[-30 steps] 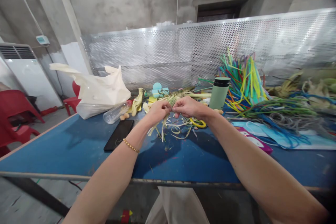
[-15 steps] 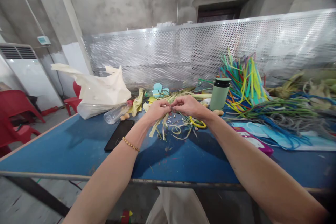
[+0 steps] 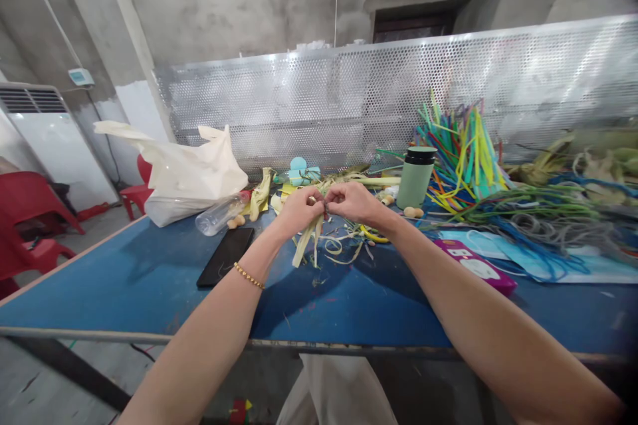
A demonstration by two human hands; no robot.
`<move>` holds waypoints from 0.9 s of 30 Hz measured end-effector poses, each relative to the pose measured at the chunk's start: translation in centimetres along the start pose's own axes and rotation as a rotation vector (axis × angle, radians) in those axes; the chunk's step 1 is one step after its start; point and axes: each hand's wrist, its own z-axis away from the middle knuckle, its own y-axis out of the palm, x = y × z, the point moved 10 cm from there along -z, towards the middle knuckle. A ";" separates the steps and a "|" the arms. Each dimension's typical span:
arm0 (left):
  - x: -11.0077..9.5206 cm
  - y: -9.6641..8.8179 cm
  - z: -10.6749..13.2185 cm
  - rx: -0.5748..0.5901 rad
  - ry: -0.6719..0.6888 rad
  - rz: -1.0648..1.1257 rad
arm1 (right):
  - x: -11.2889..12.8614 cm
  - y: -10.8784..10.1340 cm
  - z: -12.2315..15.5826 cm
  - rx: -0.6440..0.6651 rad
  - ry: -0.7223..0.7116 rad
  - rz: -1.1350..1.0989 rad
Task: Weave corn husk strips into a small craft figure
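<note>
In the middle of the table my left hand is closed in a pinch on pale green strips that look like corn husk, which hang below its fingers. My right hand is also closed, its thumb and curled forefinger meeting the left fingertips. What lies between the right fingertips is too small to make out. Thin curled strips and scraps are scattered under both hands. A yellow ring-like piece lies near the right wrist, partly hidden by it.
Left of the hands are a black phone, a clear bottle and a white bag. On the right stand a green tumbler, a purple box and heaps of coloured strips. A perforated metal screen runs behind.
The hanging strips have swung slightly to the right and bunched together. My right fingers are more curled. Both hands stay at nearly the same place.
</note>
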 end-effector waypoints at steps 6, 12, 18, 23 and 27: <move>-1.2 -1.0 0.0 -0.105 0.073 -0.201 | -0.8 0.4 0.3 0.052 0.104 -0.201; -1.7 -1.1 0.3 -0.125 0.057 -0.229 | -0.8 0.6 0.5 0.064 0.150 -0.274; -1.5 -1.5 0.5 -0.160 0.068 -0.141 | -1.2 0.7 0.4 0.028 0.202 -0.363; -1.0 -1.5 0.2 -0.149 0.070 -0.010 | -1.4 0.5 0.1 -0.028 0.186 -0.401; -0.8 -1.5 0.1 -0.143 0.078 0.041 | -1.3 -0.1 0.0 -0.073 0.148 -0.391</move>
